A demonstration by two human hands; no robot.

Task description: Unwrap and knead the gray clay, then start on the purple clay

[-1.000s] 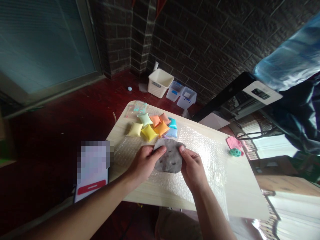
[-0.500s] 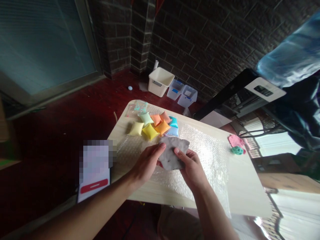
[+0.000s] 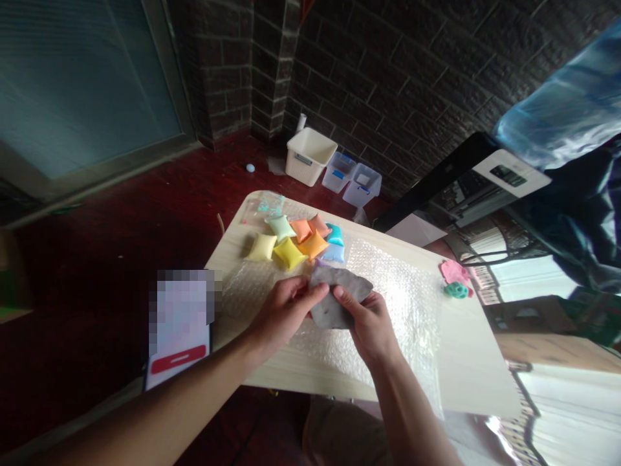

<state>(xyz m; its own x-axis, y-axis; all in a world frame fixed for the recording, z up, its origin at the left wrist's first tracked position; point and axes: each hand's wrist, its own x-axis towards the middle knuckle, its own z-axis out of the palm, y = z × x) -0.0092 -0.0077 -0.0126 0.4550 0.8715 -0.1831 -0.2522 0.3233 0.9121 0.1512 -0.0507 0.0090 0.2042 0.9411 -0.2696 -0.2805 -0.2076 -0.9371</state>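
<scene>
A flattened grey slab of modelling clay (image 3: 334, 307) is held up between both hands above the table. My left hand (image 3: 288, 310) grips its left side, thumb on the face and fingers behind. On the right side, my right hand (image 3: 371, 320) pinches it the same way, its thumb close to the left one. The clay has an uneven edge and a point at upper right. Just beyond it lie several pillow-shaped packets in different colours, among them a yellow packet (image 3: 290, 254), an orange packet (image 3: 313, 244) and a pale blue packet (image 3: 332, 252). The fingers behind the clay are mostly hidden.
Bubble wrap (image 3: 388, 304) covers much of the wooden table (image 3: 478, 362). Pink clay (image 3: 455, 272) and a green clay lump (image 3: 457, 290) lie at the right. A phone (image 3: 178, 336) stands at the left edge. Beyond are a white basket (image 3: 310, 157) and clear plastic boxes (image 3: 363, 185) on the floor.
The thumbs have come closer together on the clay. Its upper part now looks bent or folded, and its right point reaches farther right. The view has shifted slightly.
</scene>
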